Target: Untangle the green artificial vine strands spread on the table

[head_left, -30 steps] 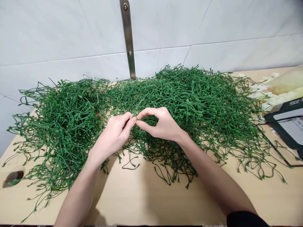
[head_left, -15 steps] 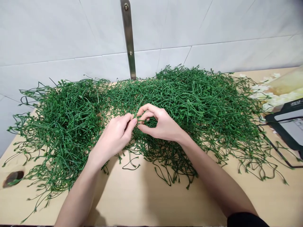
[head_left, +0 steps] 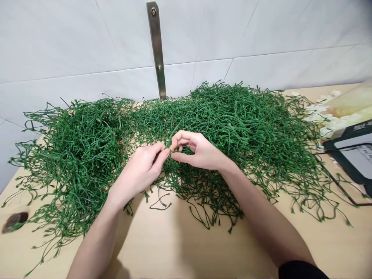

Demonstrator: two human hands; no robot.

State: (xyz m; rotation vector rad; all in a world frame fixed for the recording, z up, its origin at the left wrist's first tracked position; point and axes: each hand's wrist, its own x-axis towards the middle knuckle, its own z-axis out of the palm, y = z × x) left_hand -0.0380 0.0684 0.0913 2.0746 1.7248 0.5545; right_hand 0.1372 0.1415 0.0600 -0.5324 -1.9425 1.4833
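Thin green plastic-looking stems with small forked tips lie in a tangled pile (head_left: 238,120) across the table. At the middle of it, my left hand (head_left: 145,161) is closed, thumb and index finger pinching a green stem (head_left: 167,143). My right hand (head_left: 200,153) meets it there, its index finger bent and its thumb stretched towards the same spot, the tips closed about the stem's end. Most of the held stem is hidden by the fingers. A second heap of stems (head_left: 84,143) lies left of my left hand.
A pale wooden table (head_left: 157,248) carries everything, with a dark hole (head_left: 15,222) at its left. Behind stands a white tiled wall (head_left: 87,35) with a metal strip (head_left: 157,50). At the right are white flowers (head_left: 328,120) and a black-framed object (head_left: 354,151).
My right hand's index finger and thumb have come closer together at the stem by my left thumb. My left hand has barely moved.
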